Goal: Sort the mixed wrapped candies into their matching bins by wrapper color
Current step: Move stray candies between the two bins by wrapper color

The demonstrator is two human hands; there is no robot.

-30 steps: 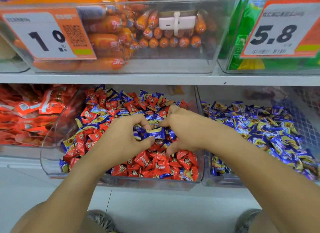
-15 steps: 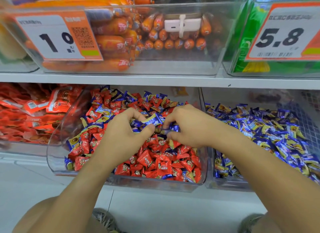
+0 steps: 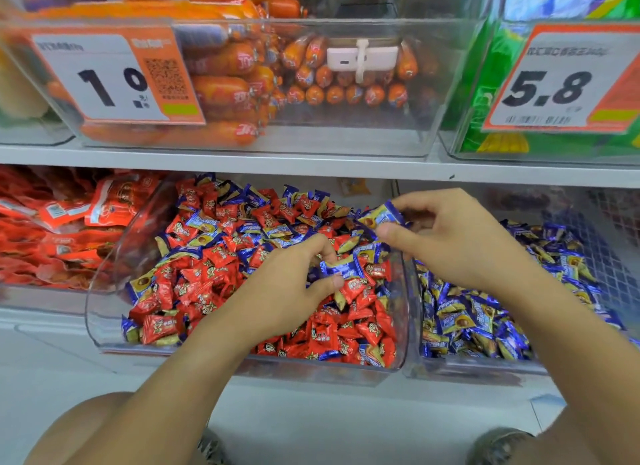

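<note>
1. Head view, hands: the right hand (image 3: 446, 236) pinches a blue candy (image 3: 381, 217) between thumb and fingertips, lifted just above the back right corner of the mixed bin (image 3: 104, 312). The left hand (image 3: 287, 291) pinches a second blue candy (image 3: 341, 269) low over the heap, thumb under and forefinger over it.

2. Head view, bins: the mixed bin holds mostly red candies (image 3: 194, 284) with blue ones scattered through them. The blue bin (image 3: 412, 360) stands touching it on the right and holds only blue wrappers. To the left lie red packets (image 3: 59, 222) in another bin.

3. Step in hand, as a judgement: each hand has a blue piece to carry rightward over the shared wall and drop among its like.

4. Doing it well:
   - The right hand is nearest the wall, so it should cross first and release low over the blue heap, so nothing bounces back.
   - The left hand should lift straight up before crossing, so the wrapper's twisted ends drag no red pieces along.
   - Grips should stay on the wrapper body; the slick foil could slip from a pinch on the tail.

5. Much blue remains among the red, so the sorting looks far from finished.
</note>
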